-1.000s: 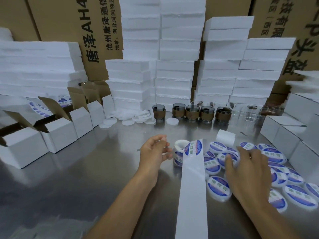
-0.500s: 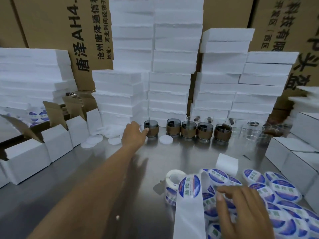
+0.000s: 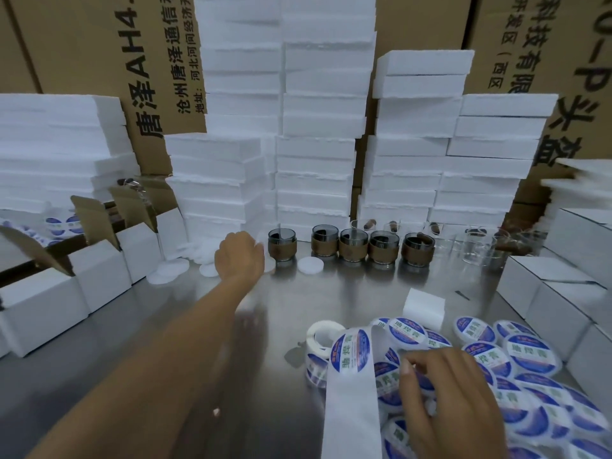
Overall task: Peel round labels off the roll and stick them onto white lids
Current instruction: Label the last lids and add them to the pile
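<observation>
A label roll [image 3: 323, 339] stands on the steel table, and its white backing strip [image 3: 351, 409] runs toward me with one round blue label [image 3: 350, 351] on it. My right hand [image 3: 443, 399] rests with loosely bent fingers on a spread of labelled lids [image 3: 530, 352], its fingertips just right of the strip. My left hand [image 3: 240, 256] reaches far forward over the pile of blank white lids [image 3: 169, 271]. Its fingers are hidden behind the hand, so I cannot see whether it holds a lid. One blank lid [image 3: 310, 265] lies alone near the jars.
A row of brown-sleeved glass jars [image 3: 352, 248] and clear glasses [image 3: 477, 246] stands before tall foam stacks [image 3: 314, 154]. Open white boxes [image 3: 99, 276] line the left, shut ones [image 3: 546, 293] the right. A small foam block [image 3: 424, 308] sits behind the labelled lids.
My left hand left the roll and stretched forward to the blank lid pile. My right hand's fingers went from flat to bent, staying on the labelled lids.
</observation>
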The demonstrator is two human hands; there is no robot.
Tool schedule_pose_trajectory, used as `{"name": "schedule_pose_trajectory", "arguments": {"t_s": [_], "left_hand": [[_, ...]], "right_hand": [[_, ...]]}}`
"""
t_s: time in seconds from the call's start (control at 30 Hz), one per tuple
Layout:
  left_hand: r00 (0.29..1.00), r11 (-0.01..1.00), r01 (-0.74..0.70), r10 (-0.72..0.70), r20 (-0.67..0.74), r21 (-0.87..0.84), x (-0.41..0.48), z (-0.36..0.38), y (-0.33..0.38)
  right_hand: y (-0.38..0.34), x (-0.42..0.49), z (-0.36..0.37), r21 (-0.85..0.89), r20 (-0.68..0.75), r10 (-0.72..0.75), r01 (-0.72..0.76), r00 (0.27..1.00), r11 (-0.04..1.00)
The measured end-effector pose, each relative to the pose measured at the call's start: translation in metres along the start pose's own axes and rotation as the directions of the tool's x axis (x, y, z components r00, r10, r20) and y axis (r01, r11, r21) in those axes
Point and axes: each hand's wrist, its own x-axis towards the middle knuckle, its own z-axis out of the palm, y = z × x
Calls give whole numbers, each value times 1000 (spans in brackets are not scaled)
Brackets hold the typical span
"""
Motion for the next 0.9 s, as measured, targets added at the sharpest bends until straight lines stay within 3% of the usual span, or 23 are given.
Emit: {"name": "schedule_pose_trajectory", "arguments": {"t_s": [0.13, 0.3, 0.4, 0.5, 0.57, 0.67, 0.8, 0.9], "left_hand": [[999, 941, -53, 46, -27, -334, -39, -42, 7], [965, 710, -181, 262, 16, -681, -134, -80, 28], [944, 608, -220, 331, -9, -762, -182, -86, 34], [912, 591, -347, 395, -114, -728, -207, -83, 36], [860, 591, -476, 466, -206, -651, -213, -82, 32], [716, 584, -696, 614, -333, -419, -215, -76, 23], [552, 533, -826, 701, -451, -183, -213, -71, 18], [490, 491, -862, 740, -460, -126, -211, -71, 17]], "right_hand": [[-5, -1, -5, 14, 42, 64, -65, 997, 998], [-9, -3, -14, 88, 32, 148, -151, 988, 985], [-13, -3, -19, 118, 60, 134, -140, 989, 983], [-19, 1, -23, 213, 126, 175, -199, 976, 956], [-25, 3, -26, 376, 199, 322, -376, 925, 847], [-35, 12, -31, 503, 410, 589, -711, 697, 491], [-35, 21, -34, 534, 592, 622, -827, 513, 174], [-32, 24, -35, 529, 689, 573, -848, 443, 19]]}}
